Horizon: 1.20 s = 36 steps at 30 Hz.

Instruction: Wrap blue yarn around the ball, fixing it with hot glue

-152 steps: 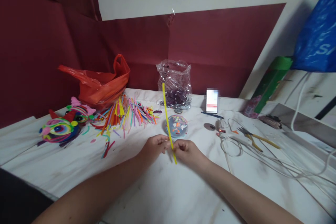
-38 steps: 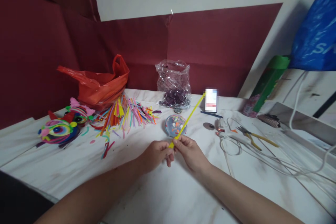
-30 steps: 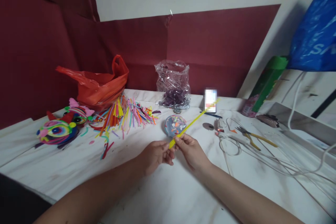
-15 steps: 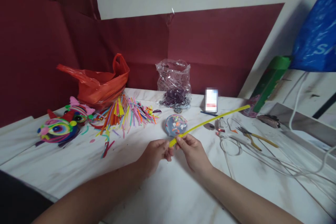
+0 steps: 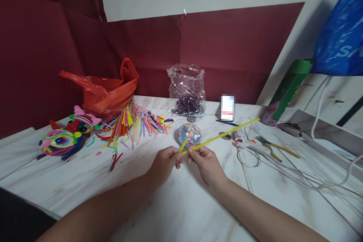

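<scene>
A long yellow pipe cleaner (image 5: 227, 132) runs between my hands and slants up to the right. My left hand (image 5: 169, 159) pinches its near end, where a short piece is bent and points upward. My right hand (image 5: 204, 160) grips it a little further along, thumb on top. Just behind my fingers sits a round clear dish (image 5: 190, 134) with colourful bits in it. To the left lies a pile of pipe cleaners (image 5: 141, 121) in many colours.
At the left are two colourful animal-like heads (image 5: 61, 140) and a red plastic bag (image 5: 106, 96). A clear bag with dark purple material (image 5: 187, 102) stands at the back. Pliers (image 5: 276, 147), white cables (image 5: 286, 177), a blurred phone-like screen (image 5: 227, 107) and a green box (image 5: 293, 89) are right.
The pipe cleaner's near end, straight before, is now bent up at my left fingers. Its far tip has shifted slightly left and down. Both hands stay close together.
</scene>
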Tool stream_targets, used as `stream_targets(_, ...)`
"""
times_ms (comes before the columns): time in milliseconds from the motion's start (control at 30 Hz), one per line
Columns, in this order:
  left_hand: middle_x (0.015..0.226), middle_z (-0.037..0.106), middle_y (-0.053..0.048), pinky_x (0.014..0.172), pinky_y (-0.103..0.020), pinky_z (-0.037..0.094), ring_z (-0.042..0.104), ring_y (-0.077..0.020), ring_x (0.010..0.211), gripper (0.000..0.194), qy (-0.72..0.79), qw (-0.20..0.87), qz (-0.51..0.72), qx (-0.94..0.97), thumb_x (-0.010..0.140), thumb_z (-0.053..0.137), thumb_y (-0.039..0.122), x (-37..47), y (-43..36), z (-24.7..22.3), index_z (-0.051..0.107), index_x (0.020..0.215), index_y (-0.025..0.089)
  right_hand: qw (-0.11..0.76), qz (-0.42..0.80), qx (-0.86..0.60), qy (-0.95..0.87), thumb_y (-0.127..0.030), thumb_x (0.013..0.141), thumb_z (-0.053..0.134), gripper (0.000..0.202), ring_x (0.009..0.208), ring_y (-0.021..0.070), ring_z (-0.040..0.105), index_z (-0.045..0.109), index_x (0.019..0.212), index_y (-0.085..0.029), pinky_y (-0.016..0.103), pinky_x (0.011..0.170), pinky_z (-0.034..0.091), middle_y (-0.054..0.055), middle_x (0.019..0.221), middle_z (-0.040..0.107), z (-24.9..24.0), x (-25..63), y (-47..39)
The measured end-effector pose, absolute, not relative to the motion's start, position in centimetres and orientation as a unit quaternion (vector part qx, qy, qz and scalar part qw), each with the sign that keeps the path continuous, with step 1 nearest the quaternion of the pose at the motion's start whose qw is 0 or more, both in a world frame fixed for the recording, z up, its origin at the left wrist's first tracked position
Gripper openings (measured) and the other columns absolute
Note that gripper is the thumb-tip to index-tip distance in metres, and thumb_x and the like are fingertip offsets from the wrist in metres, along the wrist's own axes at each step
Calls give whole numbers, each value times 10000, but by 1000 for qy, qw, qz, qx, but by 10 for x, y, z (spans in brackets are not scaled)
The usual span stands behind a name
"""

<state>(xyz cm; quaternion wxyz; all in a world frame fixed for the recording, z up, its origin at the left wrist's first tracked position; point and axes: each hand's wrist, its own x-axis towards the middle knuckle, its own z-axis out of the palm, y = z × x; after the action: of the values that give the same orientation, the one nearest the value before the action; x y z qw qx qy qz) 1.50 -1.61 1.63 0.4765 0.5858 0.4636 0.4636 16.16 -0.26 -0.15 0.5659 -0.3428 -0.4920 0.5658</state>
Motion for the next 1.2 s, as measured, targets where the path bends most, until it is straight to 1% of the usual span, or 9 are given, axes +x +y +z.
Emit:
stream_targets(200,527,544,11,544,-247,356,467,-103,498,306,452,505,469,567,689,578,444,14,-13,12,553,587,157,535,586,-319,-517,-424,641,783,276,514,118,505,661,662,-178,268,555,379,-28,525,593,-3,158,-3)
stream_targets(300,568,565,3,538,-249,370,473,-94,485,324,413,567,470,536,689,602,456,16,-14,3,566,611,145,533,604,-269,-528,-398,712,739,254,511,133,556,609,635,-195,287,563,418,-22,558,628,-1,156,-7)
stream_targets(433,569,539,20,536,-253,386,449,-76,456,319,362,641,468,488,693,626,449,17,-14,-1,562,625,144,526,629,-212,-532,-391,780,687,226,494,146,582,599,691,-203,290,523,435,-23,555,632,-1,156,-9)
stream_targets(600,587,568,-7,514,-248,362,470,-83,466,358,388,588,432,563,655,661,471,14,-10,1,554,575,139,501,654,-228,-519,-415,738,729,254,480,133,567,601,720,-196,281,528,428,-30,546,617,0,158,-6)
stream_targets(733,565,553,-5,518,-265,377,471,-100,458,399,379,609,416,559,685,582,533,13,-10,3,539,576,152,484,664,-234,-520,-451,732,722,339,455,116,526,563,591,-187,276,528,409,-32,493,579,3,161,-4)
stream_targets(800,602,571,-9,558,-267,392,487,-111,513,358,402,548,426,598,722,555,498,13,-13,6,553,613,157,504,639,-260,-520,-471,711,732,350,466,105,501,581,584,-182,263,535,398,-39,481,560,2,162,-2)
stream_targets(900,644,583,0,619,-248,382,500,-120,614,194,447,346,434,702,768,555,335,13,-17,8,582,662,174,532,604,-301,-512,-476,678,755,329,487,93,470,623,641,-177,242,539,376,-45,489,562,-1,162,-1)
stream_targets(967,648,575,2,633,-242,372,501,-122,637,172,454,243,424,745,799,525,252,12,-19,8,586,654,182,533,601,-304,-512,-475,685,749,322,498,95,468,622,653,-181,241,552,372,-43,492,568,-3,162,0)
stream_targets(1200,706,595,-38,656,-258,377,532,-145,679,275,414,129,367,823,901,401,239,7,-20,3,607,725,190,535,574,-325,-528,-482,707,727,313,535,118,498,623,690,-187,263,601,385,-35,519,583,-8,161,-2)
